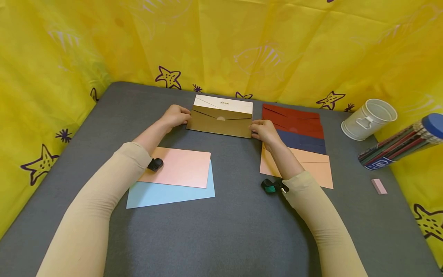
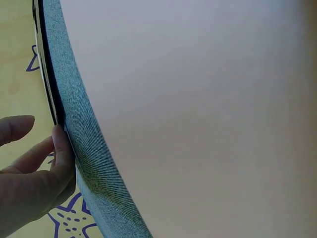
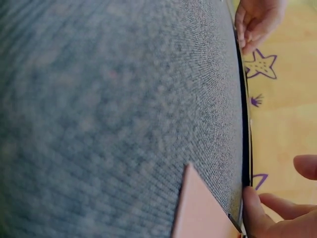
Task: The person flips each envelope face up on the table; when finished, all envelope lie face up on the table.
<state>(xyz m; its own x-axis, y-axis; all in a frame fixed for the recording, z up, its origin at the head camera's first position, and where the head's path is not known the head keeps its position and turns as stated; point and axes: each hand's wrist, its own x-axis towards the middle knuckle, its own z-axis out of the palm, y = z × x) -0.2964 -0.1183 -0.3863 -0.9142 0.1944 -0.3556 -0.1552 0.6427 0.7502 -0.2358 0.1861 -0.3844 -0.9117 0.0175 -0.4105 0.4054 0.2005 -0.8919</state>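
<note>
A gold envelope lies over a white envelope near the table's back edge; the white one shows along the top. My left hand touches the left edge of this pair with its fingertips. At the right edge, the fingertips of my right hand touch likewise. Both wrist views show the left thumb and the right thumb held apart from the fingers. Beneath my right forearm lie overlapping red, navy and peach envelopes.
A pink sheet or envelope overlaps a light blue one by my left forearm. At the right stand a white metal cup and a tub of pencils, with a pink eraser nearby. A yellow curtain hangs behind the table.
</note>
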